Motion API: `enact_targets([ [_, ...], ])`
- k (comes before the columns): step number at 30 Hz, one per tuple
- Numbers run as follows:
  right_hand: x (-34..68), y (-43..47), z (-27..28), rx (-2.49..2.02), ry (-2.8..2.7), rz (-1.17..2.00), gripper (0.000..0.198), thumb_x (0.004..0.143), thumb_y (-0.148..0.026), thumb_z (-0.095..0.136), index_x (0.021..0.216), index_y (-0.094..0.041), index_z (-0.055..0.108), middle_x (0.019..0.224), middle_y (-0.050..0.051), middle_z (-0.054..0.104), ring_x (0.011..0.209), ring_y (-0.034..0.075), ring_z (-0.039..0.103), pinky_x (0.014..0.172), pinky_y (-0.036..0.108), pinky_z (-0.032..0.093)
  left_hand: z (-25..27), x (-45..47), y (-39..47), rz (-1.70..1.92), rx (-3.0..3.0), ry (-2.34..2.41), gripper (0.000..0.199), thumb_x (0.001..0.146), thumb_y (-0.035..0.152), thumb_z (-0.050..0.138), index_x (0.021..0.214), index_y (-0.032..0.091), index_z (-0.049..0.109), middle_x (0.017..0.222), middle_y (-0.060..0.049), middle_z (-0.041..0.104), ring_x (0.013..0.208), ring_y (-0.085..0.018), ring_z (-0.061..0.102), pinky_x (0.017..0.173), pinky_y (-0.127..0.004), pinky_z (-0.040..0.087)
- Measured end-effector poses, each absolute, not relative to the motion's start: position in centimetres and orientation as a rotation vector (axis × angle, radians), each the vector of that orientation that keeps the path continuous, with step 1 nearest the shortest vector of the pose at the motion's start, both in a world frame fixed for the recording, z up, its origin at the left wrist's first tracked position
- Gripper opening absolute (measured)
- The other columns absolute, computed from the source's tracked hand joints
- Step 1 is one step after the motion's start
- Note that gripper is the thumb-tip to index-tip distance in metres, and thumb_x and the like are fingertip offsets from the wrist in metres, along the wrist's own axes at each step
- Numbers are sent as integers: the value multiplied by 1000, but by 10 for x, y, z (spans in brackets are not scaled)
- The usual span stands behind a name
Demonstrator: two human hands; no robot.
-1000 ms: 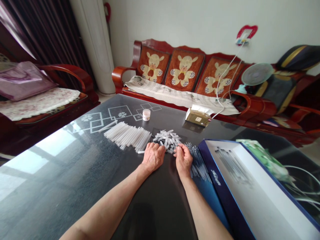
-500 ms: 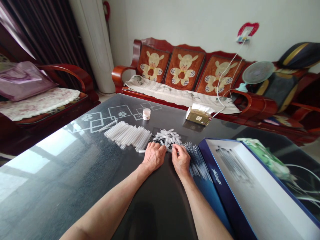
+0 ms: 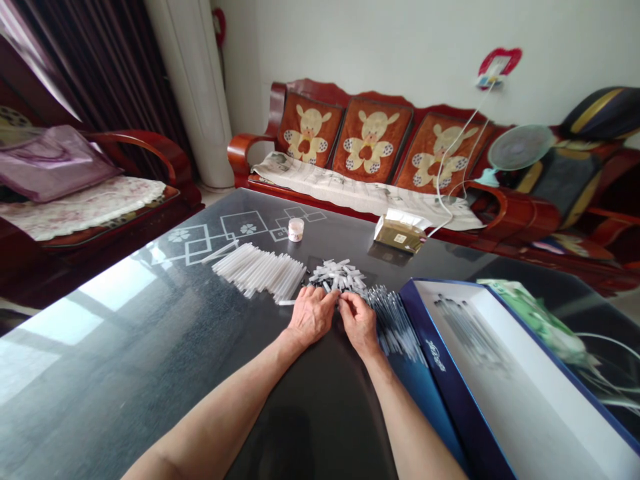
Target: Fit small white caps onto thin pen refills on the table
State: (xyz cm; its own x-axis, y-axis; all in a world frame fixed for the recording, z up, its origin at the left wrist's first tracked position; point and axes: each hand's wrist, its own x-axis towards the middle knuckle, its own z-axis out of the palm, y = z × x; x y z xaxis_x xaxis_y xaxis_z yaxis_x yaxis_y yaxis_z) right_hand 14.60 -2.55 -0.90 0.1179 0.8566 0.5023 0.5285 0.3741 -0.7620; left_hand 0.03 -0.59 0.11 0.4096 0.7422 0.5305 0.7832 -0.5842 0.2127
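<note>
My left hand [image 3: 313, 315] is closed, its fingers curled and thumb reaching toward the other hand. My right hand [image 3: 359, 325] is pinched, its fingertips meeting the left thumb. Whatever sits between them is too small to make out. Just beyond the fingers lies a heap of short white plastic pieces [image 3: 343, 275] mixed with small black ones. Left of it is a row of translucent white tubes [image 3: 263, 268], like pen barrels. One tube end [image 3: 286, 303] shows beside my left hand. Thin pen refills [image 3: 395, 323] lie right of my right hand.
A blue box with a white inside [image 3: 520, 373] holds more slim refills or pens and stands at the right. Farther back are a small round tub [image 3: 295, 230] and a tissue box [image 3: 399, 233]. A green plastic bag [image 3: 535, 320] lies beyond the blue box.
My right hand has moved left, and its fingertips now meet the left hand's thumb; before, a gap parted them. The whole view has shifted slightly.
</note>
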Motion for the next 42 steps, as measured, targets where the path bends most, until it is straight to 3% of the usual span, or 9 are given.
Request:
enact_targets([
  [5, 150, -25, -8, -1289, -1268, 677, 27, 91, -45, 49, 92, -20, 58, 77, 2, 66, 60, 13, 56, 58, 26, 47, 5, -2, -6, -1008, -2504, -1450, 32, 97, 42, 42, 108, 29, 69, 74, -4, 59, 75, -20, 50, 74, -35, 33],
  [8, 158, -18, -11, -1274, -1005, 639, 31, 91, -49, 46, 94, -20, 54, 90, 5, 66, 67, 14, 60, 58, 27, 48, 3, -4, -3, -1009, -2475, -1506, 30, 96, 42, 44, 99, 28, 71, 72, -4, 59, 74, -19, 50, 74, -35, 33],
  [11, 161, -16, -9, -1299, -1008, 344, 29, 91, -44, 45, 104, -19, 53, 107, 11, 63, 94, 21, 63, 77, 36, 53, 1, -4, -1, -976, -2476, -1514, 29, 95, 38, 46, 91, 26, 72, 72, -4, 59, 75, -19, 50, 75, -35, 32],
  [16, 141, -31, 5, -1304, -1556, -196, 30, 91, -22, 47, 118, -18, 56, 131, 15, 55, 130, 27, 45, 108, 51, 33, 2, -4, -3, -966, -2490, -1479, 30, 95, 36, 44, 90, 25, 71, 73, -5, 59, 76, -19, 50, 76, -35, 32],
  [20, 130, -36, 6, -1374, -1818, -248, 31, 91, -12, 43, 115, -20, 60, 114, 10, 67, 122, 25, 53, 109, 52, 27, 2, -6, -5, -976, -2500, -1452, 31, 95, 34, 44, 86, 24, 71, 73, -5, 59, 75, -20, 49, 76, -35, 32],
  [24, 135, -35, 2, -1381, -1843, -242, 22, 93, -16, 46, 104, -21, 66, 100, 7, 71, 107, 23, 60, 106, 47, 31, 1, -7, -7, -976, -2494, -1433, 32, 96, 36, 43, 87, 24, 71, 73, -5, 59, 76, -20, 49, 77, -35, 32],
  [31, 145, -33, 14, -1394, -1917, -222, 21, 93, -18, 49, 95, -20, 70, 93, 7, 67, 89, 19, 62, 85, 34, 46, 2, -6, -8, -905, -2511, -1407, 31, 95, 34, 42, 106, 22, 69, 81, -7, 60, 79, -23, 49, 78, -37, 33],
  [35, 166, -31, 23, -1449, -1954, -263, 20, 90, -20, 53, 92, -21, 72, 88, 7, 63, 80, 18, 59, 77, 30, 47, 7, -7, -7, -827, -2528, -1395, 33, 91, 21, 44, 117, 19, 65, 87, -9, 62, 83, -25, 51, 79, -39, 34],
  [42, 224, -27, 13, -1789, -1815, -324, 18, 85, -16, 55, 93, -19, 71, 84, 7, 61, 73, 18, 58, 68, 27, 46, 28, -8, -6, -786, -2589, -1386, 34, 92, 15, 40, 114, 21, 65, 83, -8, 65, 82, -24, 54, 78, -37, 38],
])
